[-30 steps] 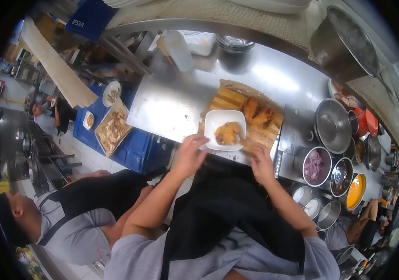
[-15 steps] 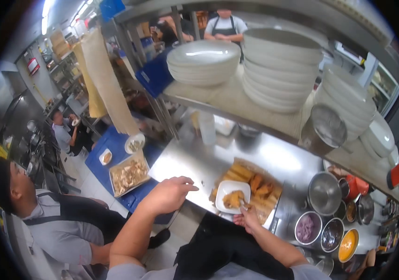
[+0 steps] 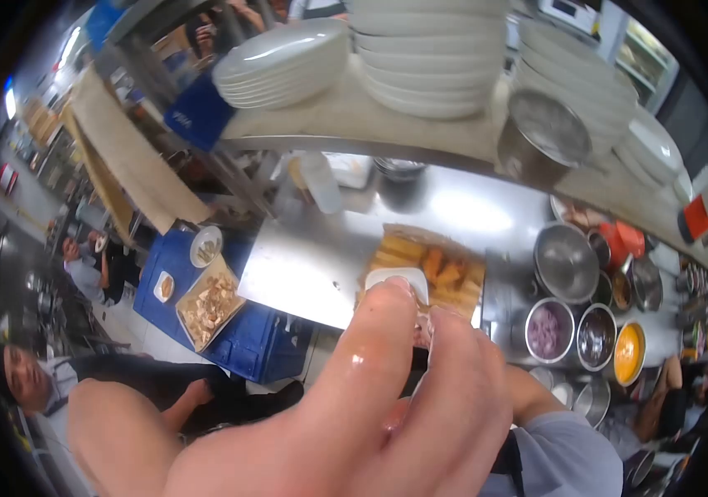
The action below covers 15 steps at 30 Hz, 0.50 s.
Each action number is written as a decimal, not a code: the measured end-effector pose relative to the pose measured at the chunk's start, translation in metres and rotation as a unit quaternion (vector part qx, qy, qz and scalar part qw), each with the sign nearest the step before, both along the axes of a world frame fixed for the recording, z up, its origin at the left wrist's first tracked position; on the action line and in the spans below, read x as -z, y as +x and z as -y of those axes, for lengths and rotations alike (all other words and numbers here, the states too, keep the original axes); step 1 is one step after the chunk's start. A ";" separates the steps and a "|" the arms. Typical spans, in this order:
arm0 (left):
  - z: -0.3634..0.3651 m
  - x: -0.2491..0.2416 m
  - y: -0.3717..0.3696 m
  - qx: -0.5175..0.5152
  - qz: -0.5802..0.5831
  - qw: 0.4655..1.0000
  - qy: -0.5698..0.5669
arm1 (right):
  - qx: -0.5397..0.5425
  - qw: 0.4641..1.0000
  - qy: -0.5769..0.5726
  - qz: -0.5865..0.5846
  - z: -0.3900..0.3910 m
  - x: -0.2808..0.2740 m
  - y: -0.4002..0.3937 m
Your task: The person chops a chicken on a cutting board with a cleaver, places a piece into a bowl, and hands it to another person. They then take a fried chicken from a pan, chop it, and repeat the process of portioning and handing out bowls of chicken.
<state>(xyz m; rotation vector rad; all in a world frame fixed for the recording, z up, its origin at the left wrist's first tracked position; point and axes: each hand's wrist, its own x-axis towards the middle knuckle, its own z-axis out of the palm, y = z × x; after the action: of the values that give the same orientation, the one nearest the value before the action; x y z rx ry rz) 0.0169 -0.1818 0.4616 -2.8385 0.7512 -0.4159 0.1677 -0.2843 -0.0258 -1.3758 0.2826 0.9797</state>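
My left hand (image 3: pixel 403 389) is raised close to the camera and fills the lower middle of the view. Its fingers are bent and apart, with nothing visible between them. Behind it, only a small part of my right hand (image 3: pixel 422 328) shows near the white square bowl (image 3: pixel 398 277); its grip is hidden. The bowl's lower part is covered by my left fingers. Around the bowl lies brown paper (image 3: pixel 466 306) with fried orange-brown pieces (image 3: pixel 441 269) on the steel counter (image 3: pixel 296 265).
Stacked white bowls (image 3: pixel 428 66) and a metal container (image 3: pixel 543 137) stand on the shelf above. Steel bowls (image 3: pixel 566 263) of ingredients are at the right. A tray of food (image 3: pixel 209 305) rests on a blue surface at left. A co-worker (image 3: pixel 35 377) is lower left.
My left hand has come up close to the camera, now hiding most of my right hand and part of the bowl. The view has shifted, and the co-worker's face has turned this way.
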 end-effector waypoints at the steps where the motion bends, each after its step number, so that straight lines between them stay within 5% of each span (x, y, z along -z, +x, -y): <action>1: 0.010 0.003 0.004 0.001 -0.003 1.000 0.000 | 0.015 1.000 0.001 -0.011 -0.001 0.000 0.000; 12: 0.089 0.025 0.063 -0.060 -0.039 0.996 -0.047 | 0.038 0.996 0.081 0.005 -0.001 0.051 -0.004; 15: 0.110 0.034 0.081 -0.093 -0.021 0.989 -0.117 | 0.036 0.995 0.083 -0.046 0.014 -0.021 -0.002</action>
<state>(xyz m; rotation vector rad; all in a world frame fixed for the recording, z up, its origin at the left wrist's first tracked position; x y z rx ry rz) 0.0976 -0.2917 0.4275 -3.1106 0.4643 -0.4433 0.1657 -0.2983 -0.0049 -1.1640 0.3112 0.9856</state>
